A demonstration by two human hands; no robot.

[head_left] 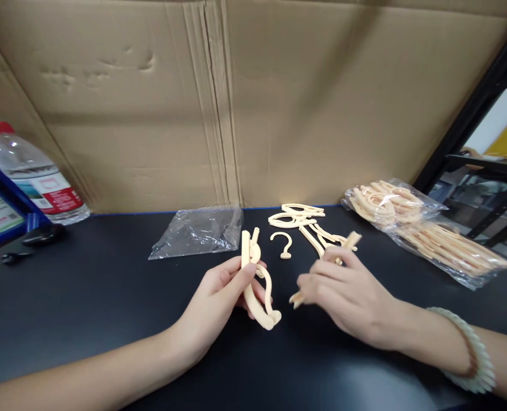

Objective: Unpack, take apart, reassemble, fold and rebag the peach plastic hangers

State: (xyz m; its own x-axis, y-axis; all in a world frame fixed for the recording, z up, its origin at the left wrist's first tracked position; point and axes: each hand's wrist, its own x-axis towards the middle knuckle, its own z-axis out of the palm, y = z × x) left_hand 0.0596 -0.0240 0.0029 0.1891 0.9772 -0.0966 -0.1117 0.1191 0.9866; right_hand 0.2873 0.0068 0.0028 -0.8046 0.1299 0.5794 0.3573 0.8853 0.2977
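Left hand [219,297] pinches curved hanger piece [256,282]; right hand [343,291] grips blurred straight piece [345,244], mostly hidden.

Curved cream plastic hanger piece [257,285]: held near-upright in left hand [219,297], thumb & fingers pinched on its upper part, lower end w/ rounded tip just above the black surface [108,297]. Straight cream plastic bar [322,268]: gripped in right hand [347,291], tilted, upper end poking past fingers, lower end near the surface. Both pieces close but apart.
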